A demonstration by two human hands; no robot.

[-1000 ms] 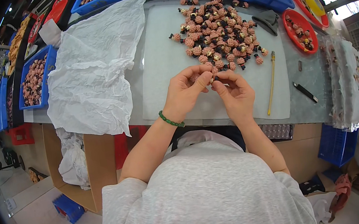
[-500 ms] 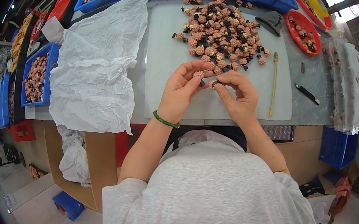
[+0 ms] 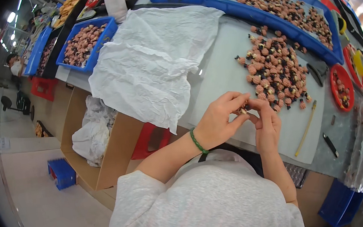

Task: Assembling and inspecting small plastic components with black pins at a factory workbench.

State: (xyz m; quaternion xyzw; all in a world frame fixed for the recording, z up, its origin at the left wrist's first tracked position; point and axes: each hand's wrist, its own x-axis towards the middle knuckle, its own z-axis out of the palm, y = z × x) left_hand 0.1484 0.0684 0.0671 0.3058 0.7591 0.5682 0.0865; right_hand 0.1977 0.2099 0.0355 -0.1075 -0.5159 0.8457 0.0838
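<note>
My left hand point(image 3: 219, 120), with a green bracelet at its wrist, pinches a small pink-and-dark figurine point(image 3: 243, 109) between thumb and fingers. Close against it, the fingers of my right hand point(image 3: 268, 123) are bent together at the same figurine. Fingertips cover much of the piece, and whether a second one is between them I cannot tell. Just beyond my hands, a loose pile of similar knobbly pink figurines point(image 3: 275, 68) with black and cream parts lies on a white sheet point(image 3: 216, 66).
Crumpled white paper point(image 3: 143, 59) spreads left of the pile. Blue trays point(image 3: 342, 54) of figurines line the back; another blue tray point(image 3: 113, 27) stands left. To the right are a yellow stick point(image 3: 305, 127), a black pen-like tool point(image 3: 330, 145) and a red dish point(image 3: 336, 101).
The view has turned, so the table now appears tilted and farther right. My hands have come together; earlier each held a separate figurine, and now one shows between them.
</note>
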